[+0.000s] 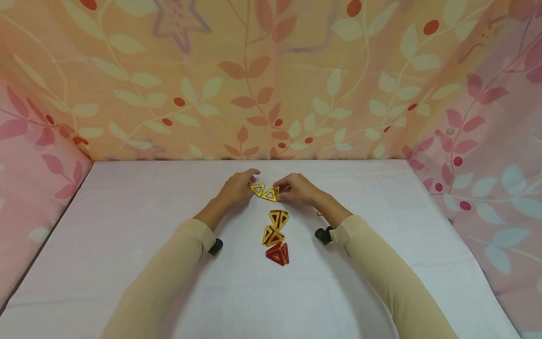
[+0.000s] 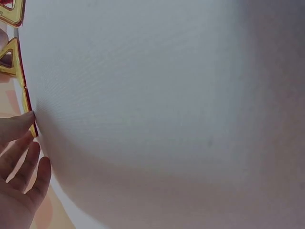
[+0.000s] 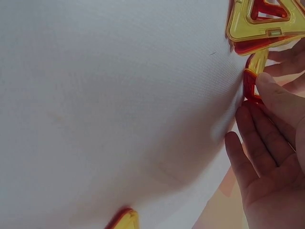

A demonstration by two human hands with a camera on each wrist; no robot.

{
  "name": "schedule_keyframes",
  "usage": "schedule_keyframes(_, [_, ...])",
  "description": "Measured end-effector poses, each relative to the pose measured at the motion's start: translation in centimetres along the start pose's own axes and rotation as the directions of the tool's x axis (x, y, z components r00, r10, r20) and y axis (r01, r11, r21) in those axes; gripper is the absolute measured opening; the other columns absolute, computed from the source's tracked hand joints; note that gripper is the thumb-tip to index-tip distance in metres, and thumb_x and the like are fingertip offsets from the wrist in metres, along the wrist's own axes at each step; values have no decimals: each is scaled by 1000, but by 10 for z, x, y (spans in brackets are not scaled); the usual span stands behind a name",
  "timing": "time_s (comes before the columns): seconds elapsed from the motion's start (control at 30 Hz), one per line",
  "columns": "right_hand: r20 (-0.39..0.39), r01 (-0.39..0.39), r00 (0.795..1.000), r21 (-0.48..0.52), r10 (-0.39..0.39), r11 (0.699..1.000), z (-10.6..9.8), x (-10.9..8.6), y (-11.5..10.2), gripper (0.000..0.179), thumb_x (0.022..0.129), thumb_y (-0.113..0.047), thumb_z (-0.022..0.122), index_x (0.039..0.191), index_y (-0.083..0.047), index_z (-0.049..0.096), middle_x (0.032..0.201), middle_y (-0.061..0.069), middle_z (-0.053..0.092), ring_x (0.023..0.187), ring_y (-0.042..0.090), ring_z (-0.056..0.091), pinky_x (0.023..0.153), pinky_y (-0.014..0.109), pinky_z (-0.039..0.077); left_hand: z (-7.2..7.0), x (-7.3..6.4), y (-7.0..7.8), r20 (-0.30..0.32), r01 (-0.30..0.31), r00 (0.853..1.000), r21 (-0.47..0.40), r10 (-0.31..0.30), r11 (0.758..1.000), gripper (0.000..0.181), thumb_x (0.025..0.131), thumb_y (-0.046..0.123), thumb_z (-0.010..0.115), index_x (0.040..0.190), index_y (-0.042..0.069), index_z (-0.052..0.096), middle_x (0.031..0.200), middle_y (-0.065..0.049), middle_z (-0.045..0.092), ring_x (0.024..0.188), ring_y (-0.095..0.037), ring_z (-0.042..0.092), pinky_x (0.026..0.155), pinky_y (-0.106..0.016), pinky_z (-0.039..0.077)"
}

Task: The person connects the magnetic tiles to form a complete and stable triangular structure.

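Note:
Between the two hands stretches a joined row of yellow-and-red triangular magnetic tiles (image 1: 269,199), which looks partly folded at its right end. My left hand (image 1: 239,187) pinches the left end of the row between thumb and index finger, its other fingers spread apart in the left wrist view. At the right end, my right hand (image 1: 299,189) pinches a red-edged tile (image 3: 248,86) between thumb and fingers. Closer to me lie folded yellow-and-red tile pyramids (image 1: 273,230) and a red pyramid (image 1: 282,253), arranged in a column and close together.
A loose yellow-and-red tile (image 3: 127,220) lies by the right forearm, mostly hidden in the head view. White cloth covers the table (image 1: 148,226). A patterned curtain (image 1: 271,80) hangs behind its back edge and along both sides.

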State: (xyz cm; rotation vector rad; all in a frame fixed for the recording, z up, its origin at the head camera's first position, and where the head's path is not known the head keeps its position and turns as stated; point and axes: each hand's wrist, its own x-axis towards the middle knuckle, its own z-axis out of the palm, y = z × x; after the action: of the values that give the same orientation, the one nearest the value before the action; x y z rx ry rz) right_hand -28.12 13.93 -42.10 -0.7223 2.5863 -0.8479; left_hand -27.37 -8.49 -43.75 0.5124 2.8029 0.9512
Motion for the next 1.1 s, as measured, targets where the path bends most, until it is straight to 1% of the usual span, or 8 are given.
schedule_keyframes(0.1, [0, 0, 1000, 0, 0, 1000, 0, 0, 0, 38, 89, -11, 75, 125, -2, 68, 113, 7, 72, 101, 19, 63, 96, 38, 49, 0, 0, 0, -9, 15, 1000, -5, -15, 1000, 57, 88, -6, 66, 141, 8, 52, 124, -14, 65, 112, -29, 60, 99, -46, 47])
schedule_keyframes(0.27, [3, 1, 1000, 2, -1, 1000, 0, -1, 1, 37, 90, -11, 74, 125, -2, 68, 113, 8, 72, 100, 20, 62, 96, 38, 49, 0, 1, 2, 1, 26, 1000, -23, -26, 999, 55, 90, -4, 67, 141, 8, 51, 121, -15, 65, 106, -27, 60, 96, -43, 49])
schedule_keyframes(0.47, [10, -8, 1000, 8, 8, 1000, 0, 0, 1, 37, 90, -11, 74, 125, -3, 68, 112, 6, 72, 99, 20, 61, 96, 38, 48, 2, 2, 4, 7, 29, 1000, -26, -29, 999, 55, 90, -4, 66, 141, 9, 51, 120, -14, 65, 107, -28, 59, 96, -43, 48])
schedule_keyframes(0.77, [3, 4, 1000, 1, -4, 1000, 0, 0, 1, 36, 89, -10, 75, 124, -2, 69, 112, 7, 72, 98, 20, 60, 92, 36, 49, 3, 1, 6, 2, 38, 999, -73, -38, 997, 54, 91, -4, 64, 141, 10, 51, 120, -14, 65, 106, -27, 57, 97, -42, 48])
schedule_keyframes(0.93, [6, 3, 1000, 7, -3, 1000, 0, 0, 1, 37, 90, -11, 75, 125, -2, 69, 112, 7, 72, 98, 20, 60, 92, 36, 49, 3, 0, 7, -18, 34, 999, -105, -36, 994, 53, 91, -5, 62, 141, 8, 52, 119, -15, 66, 106, -27, 58, 96, -41, 48])
schedule_keyframes(1.1, [4, -3, 1000, -4, 3, 1000, 0, 0, 1, 37, 89, -12, 75, 125, -3, 69, 113, 8, 72, 96, 20, 59, 90, 36, 48, 4, -1, 7, -67, -9, 998, -154, -2, 988, 50, 90, -7, 62, 138, 4, 53, 115, -17, 65, 101, -26, 61, 91, -39, 51])
